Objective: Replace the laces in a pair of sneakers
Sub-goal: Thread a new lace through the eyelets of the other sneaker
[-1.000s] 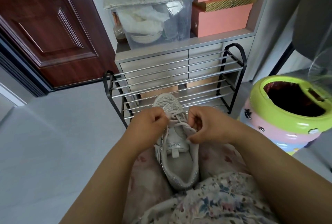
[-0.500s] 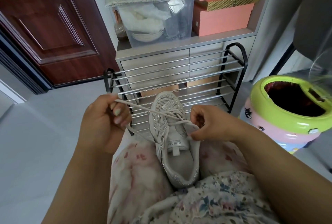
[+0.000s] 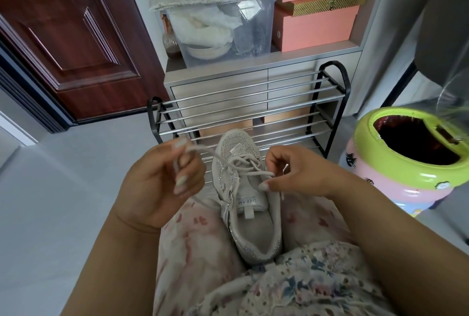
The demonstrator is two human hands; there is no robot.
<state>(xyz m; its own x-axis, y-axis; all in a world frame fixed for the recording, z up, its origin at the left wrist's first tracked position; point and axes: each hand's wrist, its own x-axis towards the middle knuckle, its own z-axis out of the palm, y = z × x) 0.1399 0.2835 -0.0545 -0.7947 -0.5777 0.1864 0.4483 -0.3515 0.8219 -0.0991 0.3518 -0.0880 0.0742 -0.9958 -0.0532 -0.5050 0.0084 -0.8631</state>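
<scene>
Inside clear bin [image 3: 256, 26], stacked bowls [image 3: 209, 50]

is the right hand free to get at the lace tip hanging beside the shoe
Probably yes: the right hand rests on the sneaker collar, and the lace tip dangles just under its thumb, uncovered. It already holds a lace strand, though.
</scene>
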